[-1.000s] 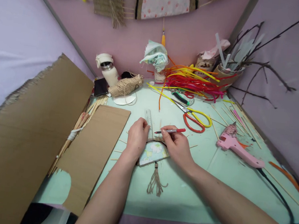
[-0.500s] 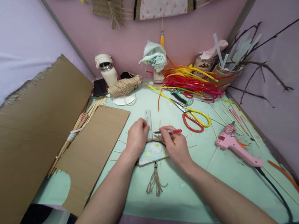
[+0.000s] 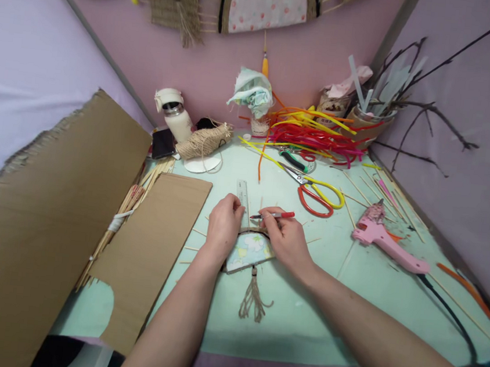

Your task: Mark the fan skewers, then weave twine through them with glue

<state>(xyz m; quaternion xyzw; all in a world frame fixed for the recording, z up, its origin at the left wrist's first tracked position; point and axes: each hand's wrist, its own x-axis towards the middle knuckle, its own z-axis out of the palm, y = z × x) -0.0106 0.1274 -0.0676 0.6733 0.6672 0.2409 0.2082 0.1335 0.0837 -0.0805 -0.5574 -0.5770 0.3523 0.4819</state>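
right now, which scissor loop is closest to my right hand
The red-orange loop: it lies nearer the right hand than the yellow loop does.

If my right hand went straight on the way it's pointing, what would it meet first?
Probably the ruler or the thin stick beside it: the red-ended pen in your right hand points that way. Your left hand is just beyond. Depth is unclear.
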